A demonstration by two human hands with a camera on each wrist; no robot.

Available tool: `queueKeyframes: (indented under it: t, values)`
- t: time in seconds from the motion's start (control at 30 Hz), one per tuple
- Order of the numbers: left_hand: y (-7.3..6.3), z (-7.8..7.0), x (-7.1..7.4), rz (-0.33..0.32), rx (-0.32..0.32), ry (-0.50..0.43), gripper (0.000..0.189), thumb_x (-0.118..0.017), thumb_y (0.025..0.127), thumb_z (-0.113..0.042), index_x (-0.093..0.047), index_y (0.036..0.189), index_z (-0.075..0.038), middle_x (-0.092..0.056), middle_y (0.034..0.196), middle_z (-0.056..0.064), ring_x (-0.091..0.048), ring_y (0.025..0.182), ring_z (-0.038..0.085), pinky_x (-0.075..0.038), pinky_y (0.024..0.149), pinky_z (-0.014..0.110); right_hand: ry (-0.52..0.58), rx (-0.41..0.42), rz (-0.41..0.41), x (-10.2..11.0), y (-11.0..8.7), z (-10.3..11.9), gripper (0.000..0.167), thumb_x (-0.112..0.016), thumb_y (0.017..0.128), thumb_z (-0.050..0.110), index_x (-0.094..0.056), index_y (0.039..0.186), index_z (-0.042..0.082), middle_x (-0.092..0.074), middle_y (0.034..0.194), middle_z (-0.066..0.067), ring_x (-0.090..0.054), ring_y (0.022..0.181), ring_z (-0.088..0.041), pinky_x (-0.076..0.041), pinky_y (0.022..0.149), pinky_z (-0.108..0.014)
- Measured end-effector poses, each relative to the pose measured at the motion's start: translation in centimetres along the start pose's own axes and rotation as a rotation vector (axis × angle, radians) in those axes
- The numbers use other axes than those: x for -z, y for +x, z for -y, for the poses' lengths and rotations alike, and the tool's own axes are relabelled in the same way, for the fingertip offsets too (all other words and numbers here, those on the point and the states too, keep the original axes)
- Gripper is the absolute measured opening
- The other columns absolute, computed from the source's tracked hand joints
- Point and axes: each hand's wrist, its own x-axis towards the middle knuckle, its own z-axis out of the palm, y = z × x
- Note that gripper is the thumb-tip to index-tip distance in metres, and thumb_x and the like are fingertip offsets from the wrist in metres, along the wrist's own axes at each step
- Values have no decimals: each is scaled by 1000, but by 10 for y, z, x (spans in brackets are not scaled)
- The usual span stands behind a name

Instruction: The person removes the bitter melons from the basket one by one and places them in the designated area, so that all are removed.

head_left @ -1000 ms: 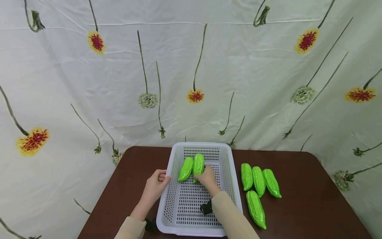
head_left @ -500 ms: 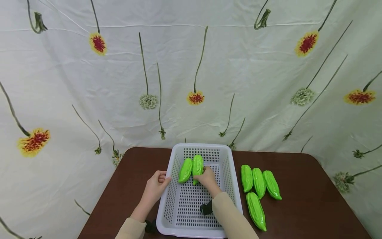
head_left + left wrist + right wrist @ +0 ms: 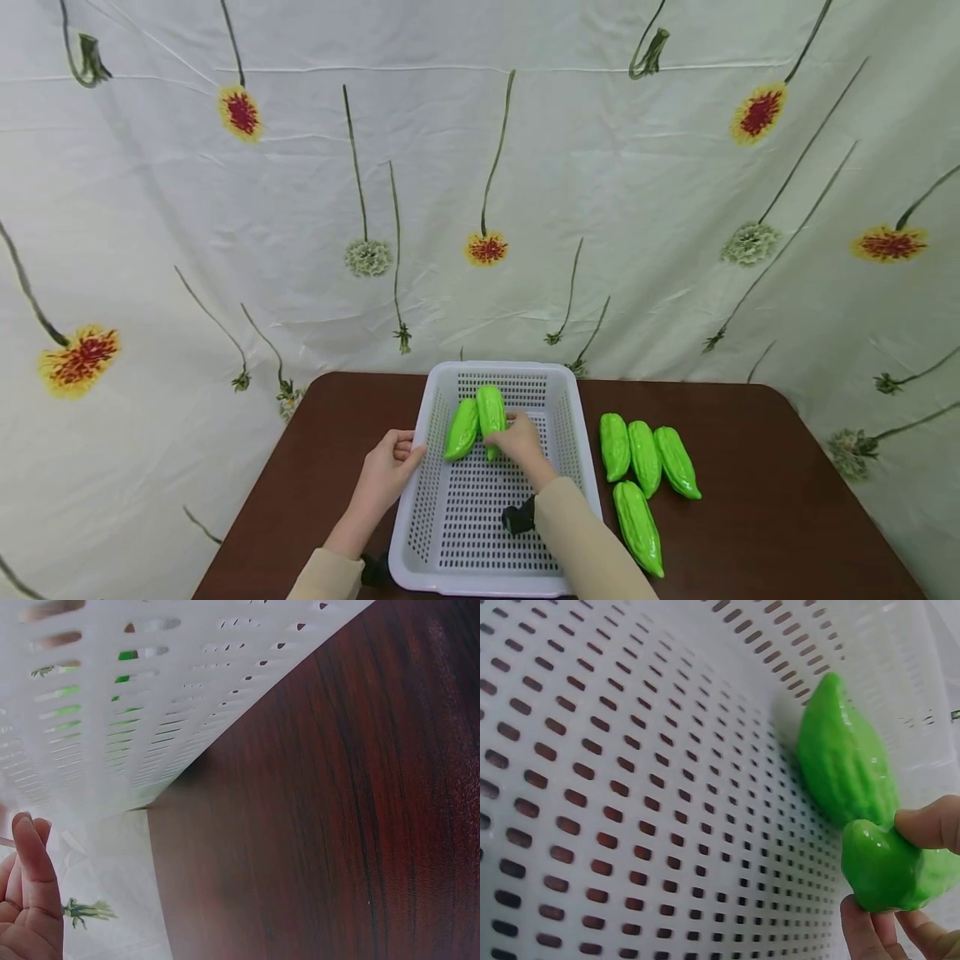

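Observation:
My right hand point(image 3: 521, 442) reaches inside a white slotted plastic basket point(image 3: 480, 583). It pinches a green bitter melon point(image 3: 491, 408) between thumb and fingers; in the right wrist view the held bitter melon's blunt end point(image 3: 881, 866) shows clearly. Beside it, on the basket's floor, lies a second bitter melon point(image 3: 462, 429), its pointed end toward me. At the basket's left rim, my left hand point(image 3: 386, 471) holds the edge with thumb and curled fingers. The left wrist view shows only part of that hand point(image 3: 34, 892), close to the basket's outer wall point(image 3: 105, 772).
Several more bitter melons lie on the dark brown table point(image 3: 750, 517) right of the basket: three side by side point(image 3: 645, 458) and one nearer point(image 3: 638, 529). A white flowered cloth point(image 3: 480, 183) hangs behind the table's far edge.
The held bitter melon's far end has shifted slightly left, against the other one. My left hand stays on the rim. The head view has moved a little.

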Motion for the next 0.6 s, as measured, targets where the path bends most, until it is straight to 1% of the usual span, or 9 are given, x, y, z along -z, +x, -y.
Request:
queueKeyframes:
  t: [0.1,0.33,0.6]
  values:
    - [0,0,0,1,6,3,34,-71,91,-15,-59,118,2,-65,95,11,-63,79,15,-59,68,28,10,2,-1,5,0,3,68,-79,74,10,-49,134,-5,-64,112,-20,-64,99,-30,-56,90,-45]
    - [1,1,1,18,15,12,38,-71,91,-17,-57,121,2,-65,98,12,-65,83,18,-60,71,33,57,52,-5,25,-4,14,68,-78,74,7,-48,133,-7,-63,110,-21,-65,95,-30,-58,84,-43]
    - [3,1,0,17,9,18,38,-70,91,-17,-57,121,3,-66,98,13,-65,83,18,-60,70,32,33,70,15,52,-13,26,68,-79,76,10,-49,135,-5,-61,115,-21,-64,99,-30,-57,85,-43]
